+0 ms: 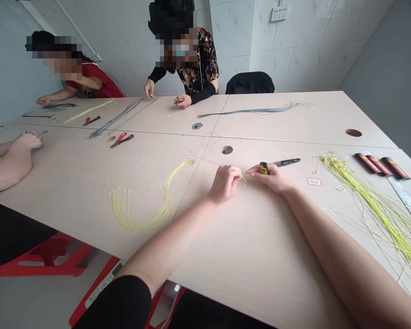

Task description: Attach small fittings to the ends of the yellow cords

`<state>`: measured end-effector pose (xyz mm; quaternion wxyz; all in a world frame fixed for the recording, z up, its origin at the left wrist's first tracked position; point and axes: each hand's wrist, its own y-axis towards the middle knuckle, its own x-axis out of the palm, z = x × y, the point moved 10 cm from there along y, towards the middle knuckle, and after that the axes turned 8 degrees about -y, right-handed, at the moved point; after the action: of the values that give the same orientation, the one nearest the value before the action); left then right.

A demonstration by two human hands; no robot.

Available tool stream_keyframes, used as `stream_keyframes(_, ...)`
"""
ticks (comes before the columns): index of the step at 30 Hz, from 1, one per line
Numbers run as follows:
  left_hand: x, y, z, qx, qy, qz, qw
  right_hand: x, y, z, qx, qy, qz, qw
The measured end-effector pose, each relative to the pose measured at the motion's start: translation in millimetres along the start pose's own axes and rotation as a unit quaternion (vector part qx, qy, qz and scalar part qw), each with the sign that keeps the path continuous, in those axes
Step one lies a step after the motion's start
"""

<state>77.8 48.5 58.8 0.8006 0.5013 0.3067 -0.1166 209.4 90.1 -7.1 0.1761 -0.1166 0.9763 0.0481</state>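
Note:
My left hand (225,184) is closed in a pinch on a thin yellow cord (244,180), whose short end sticks out towards my other hand. Facing it across a small gap, my right hand (274,179) has its thumb and forefinger stretched forward. A black and yellow lighter (264,168) is tucked in that right hand. Black thread snips (287,162) extend behind it; whether they are held or lie on the table I cannot tell. Left of my hands, a curved bundle of yellow cords (164,201) rests on the table.
On the right lie a thick bundle of yellow cords (373,201), several red lighters (395,168), a ruler (406,198) and a small label (314,182). Red-handled cutters (121,140) and grey cords (250,111) lie farther off. Co-workers (200,59) sit around the table (246,256).

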Motion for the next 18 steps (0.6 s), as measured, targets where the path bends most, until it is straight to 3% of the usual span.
stream_keyframes(7, -4.3, 1.4, 14.1, 0.059, -0.029, 0.026, 0.998, 22.1, -2.7, -12.7, -0.045, -0.046, -0.131, 0.989)
stream_keyframes(18, 6.2, -1.2, 10.3, 0.054, -0.046, -0.020, 0.997, 26.5, -5.1, -11.1, -0.024, -0.059, -0.159, 0.985)
